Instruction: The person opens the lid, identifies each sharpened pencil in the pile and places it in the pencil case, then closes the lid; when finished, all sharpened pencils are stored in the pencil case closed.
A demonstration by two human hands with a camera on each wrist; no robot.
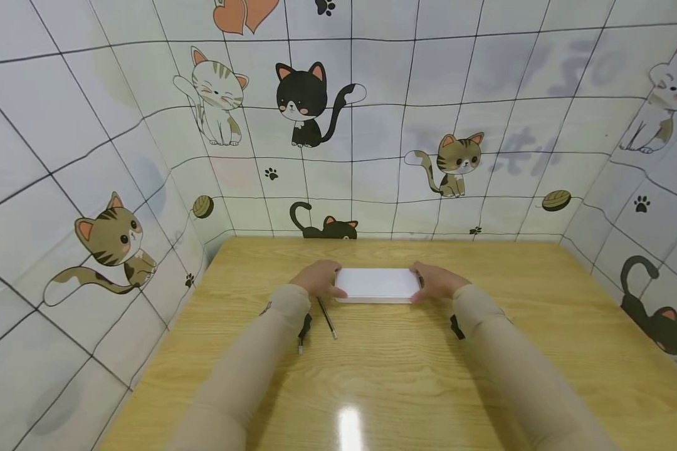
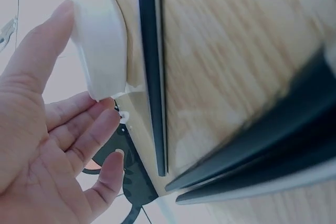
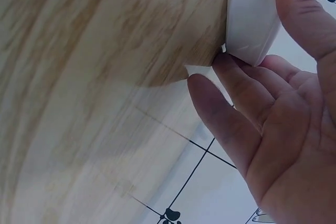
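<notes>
A long white box [image 1: 378, 284] lies crosswise between both hands, toward the back of the wooden table [image 1: 383, 363]. My left hand [image 1: 319, 279] holds its left end, thumb along the near side and fingers around the end. At the right end my right hand [image 1: 437, 281] grips it the same way. In the left wrist view, the box's white side [image 2: 102, 40] shows between thumb and fingers. Just below my left hand lies a dark slim stick [image 1: 328, 318] with a silvery end, like a chopstick. Further dark sticks [image 2: 252, 140] show close up in the left wrist view.
Cloth walls [image 1: 372, 131] printed with cartoon cats and grid lines enclose the table at the back and both sides. Another silvery-tipped stick [image 1: 301, 348] pokes out beside the left sleeve [image 1: 248, 357]. A bright light reflection sits on the table's near part.
</notes>
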